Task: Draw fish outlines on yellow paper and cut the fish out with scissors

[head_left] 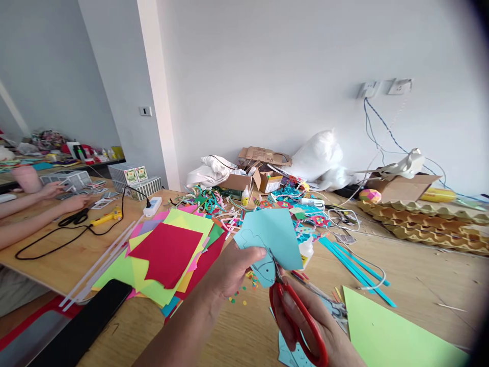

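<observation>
My left hand (239,267) pinches a sheet of light blue paper (273,229) between thumb and fingers, above the table. A fish-like outline is drawn on the paper in dark lines, and one edge is partly cut. Red-handled scissors (301,321) are gripped in my right hand (317,316), with their blades at the paper beside the drawn head. Below my right hand lies another light blue piece with drawn lines (292,352), partly hidden by the scissors. Small coloured paper dots (244,295) lie on the table under my left hand.
A stack of coloured paper (171,250) lies to the left, a light green sheet (389,326) to the right. Blue strips (355,267), egg trays (420,224) and a white glue bottle (306,250) are farther back. At far left, another person's hands (74,203) handle cards.
</observation>
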`<state>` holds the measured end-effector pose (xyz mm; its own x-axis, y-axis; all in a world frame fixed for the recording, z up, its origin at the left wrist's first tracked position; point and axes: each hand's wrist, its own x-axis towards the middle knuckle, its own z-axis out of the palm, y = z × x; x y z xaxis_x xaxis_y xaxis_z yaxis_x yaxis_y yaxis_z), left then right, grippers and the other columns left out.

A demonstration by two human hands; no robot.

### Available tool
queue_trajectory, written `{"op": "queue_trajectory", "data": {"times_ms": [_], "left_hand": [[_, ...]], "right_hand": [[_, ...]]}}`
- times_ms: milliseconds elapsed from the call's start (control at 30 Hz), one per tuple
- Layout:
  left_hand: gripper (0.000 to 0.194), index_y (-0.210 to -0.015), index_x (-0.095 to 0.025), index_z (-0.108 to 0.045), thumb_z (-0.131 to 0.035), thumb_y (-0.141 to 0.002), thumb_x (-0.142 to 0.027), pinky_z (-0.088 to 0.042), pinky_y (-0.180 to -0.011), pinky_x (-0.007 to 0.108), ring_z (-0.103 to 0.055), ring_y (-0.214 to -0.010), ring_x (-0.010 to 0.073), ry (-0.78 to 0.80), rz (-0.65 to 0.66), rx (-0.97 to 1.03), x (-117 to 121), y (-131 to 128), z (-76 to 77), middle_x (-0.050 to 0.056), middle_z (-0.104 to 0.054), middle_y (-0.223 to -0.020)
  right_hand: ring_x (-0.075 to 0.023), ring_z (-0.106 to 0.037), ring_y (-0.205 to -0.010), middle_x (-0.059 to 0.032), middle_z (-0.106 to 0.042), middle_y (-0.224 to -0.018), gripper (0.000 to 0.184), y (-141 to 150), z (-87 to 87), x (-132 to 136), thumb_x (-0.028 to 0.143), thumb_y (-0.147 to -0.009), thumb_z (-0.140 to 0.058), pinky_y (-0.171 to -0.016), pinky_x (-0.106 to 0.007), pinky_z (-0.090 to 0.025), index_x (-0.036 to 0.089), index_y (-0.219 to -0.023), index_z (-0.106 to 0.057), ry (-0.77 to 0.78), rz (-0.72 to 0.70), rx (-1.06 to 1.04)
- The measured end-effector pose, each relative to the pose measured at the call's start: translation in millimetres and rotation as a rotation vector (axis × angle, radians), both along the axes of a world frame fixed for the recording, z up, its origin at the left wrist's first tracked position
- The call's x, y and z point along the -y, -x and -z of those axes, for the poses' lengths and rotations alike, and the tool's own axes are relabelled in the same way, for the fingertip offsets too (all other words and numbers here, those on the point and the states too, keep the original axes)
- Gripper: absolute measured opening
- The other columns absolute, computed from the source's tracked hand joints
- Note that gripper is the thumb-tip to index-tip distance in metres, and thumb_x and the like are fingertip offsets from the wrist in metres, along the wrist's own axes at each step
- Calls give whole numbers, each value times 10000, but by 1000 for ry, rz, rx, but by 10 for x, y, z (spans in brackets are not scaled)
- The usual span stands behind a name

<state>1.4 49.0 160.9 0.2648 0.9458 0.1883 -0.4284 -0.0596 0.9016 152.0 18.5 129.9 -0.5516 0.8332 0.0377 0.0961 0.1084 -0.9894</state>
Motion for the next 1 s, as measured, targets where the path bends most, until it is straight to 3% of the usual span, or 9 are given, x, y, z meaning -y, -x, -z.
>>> {"op": "queue_trajectory", "data": {"times_ms": [300,767,1000], "left_hand": [[319,-907,-81,-627,-597,-665,-287,-479,-530,276,-633,-558,206,9,13,7,-27,5,37,62,-656,-584],[217,-781,-111,-628,-582,-673,-293,-469,-534,267,-591,-519,163,-23,32,-8,-18,22,27,40,-628,-566],[187,-706,-129,-602,-634,-588,-271,-460,-601,267,-542,-568,129,53,-47,7,-20,25,22,18,-603,-629]], "right_hand": [[-97,-355,-446,63,-404,-484,409,2,37,-12,558,-914,-342,-415,-214,-288,212,-717,-435,6,17,-7],[-81,-319,-397,89,-362,-453,468,29,96,-19,670,-829,-389,-375,-184,-316,222,-697,-425,36,91,13],[-76,-285,-369,94,-364,-424,463,40,105,-24,667,-831,-379,-351,-182,-289,228,-686,-413,-2,117,50]]}}
